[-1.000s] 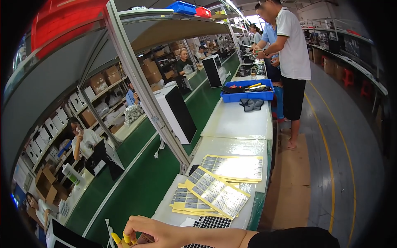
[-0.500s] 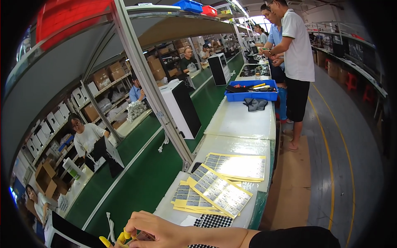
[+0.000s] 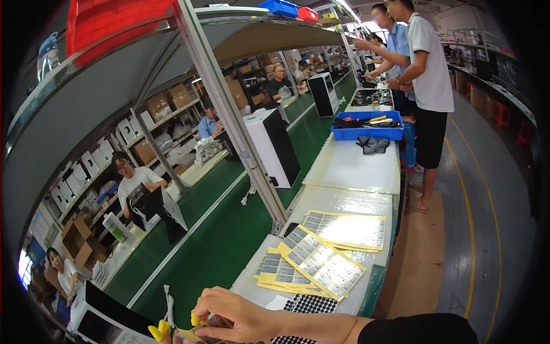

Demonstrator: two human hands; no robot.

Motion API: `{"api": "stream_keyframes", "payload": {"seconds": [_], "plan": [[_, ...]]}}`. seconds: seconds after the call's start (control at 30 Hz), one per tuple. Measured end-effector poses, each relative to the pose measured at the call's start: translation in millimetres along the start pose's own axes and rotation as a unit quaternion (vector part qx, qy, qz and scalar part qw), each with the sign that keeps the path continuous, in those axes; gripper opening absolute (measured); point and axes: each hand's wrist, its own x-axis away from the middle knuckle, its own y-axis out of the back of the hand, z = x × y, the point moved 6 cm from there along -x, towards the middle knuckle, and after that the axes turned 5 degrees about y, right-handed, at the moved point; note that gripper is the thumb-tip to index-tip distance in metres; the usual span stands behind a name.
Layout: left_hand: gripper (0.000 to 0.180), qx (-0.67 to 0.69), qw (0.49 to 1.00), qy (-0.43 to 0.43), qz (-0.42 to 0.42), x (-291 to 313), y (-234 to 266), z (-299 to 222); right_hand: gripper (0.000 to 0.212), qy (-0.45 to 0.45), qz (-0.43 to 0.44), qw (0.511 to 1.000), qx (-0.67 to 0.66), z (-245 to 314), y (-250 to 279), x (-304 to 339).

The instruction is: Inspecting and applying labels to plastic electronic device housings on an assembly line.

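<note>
A thin, flat label sheet with a yellow edge (image 3: 189, 334) is seen at the bottom of the view, by both hands and just before the near end of the long, white-topped counter (image 3: 355, 172). The fingers of the right hand (image 3: 238, 315) are bent inward, with one yellow-capped tip close to the thumb; whether the sheet is pinched there cannot be told. Of the left hand (image 3: 160, 331), only yellow-capped fingers are shown, near the sheet's left end, so their grip cannot be told either.

For good work, the sheet should be held lightly by its edges and kept flat. Bends are best kept out of it, and hard pressing should be avoided.

The seen strip runs from left to lower right, but its long axis cannot be told, as much is hidden or cut off. On the counter, in a loose pile of yellow-edged label sheets (image 3: 321, 261), the top slanted one is pointed from upper left to lower right along its long side.
</note>
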Motion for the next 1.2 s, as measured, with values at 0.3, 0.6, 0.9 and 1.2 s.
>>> {"api": "stream_keyframes", "payload": {"seconds": [0.3, 0.6, 0.9, 1.2], "plan": [[0.07, 0.175, 0.979, 0.05, -0.091, 4, 10, 10, 0.022, 0.043, 0.014, 0.996, 0.072, 3, 7, -4], [0.075, 0.306, 0.933, 0.179, -0.053, 10, -2, 13, 0.027, -0.025, -0.052, 0.997, 0.044, -4, 21, -3], [0.084, 0.135, 0.99, 0.038, 0.036, 22, -13, 17, 0.028, -0.172, -0.037, 0.98, -0.095, -13, 15, 5], [0.052, 0.034, 0.997, -0.02, 0.061, 15, -12, 15, 0.03, -0.219, 0.072, 0.961, -0.149, -14, 22, 5]]}}
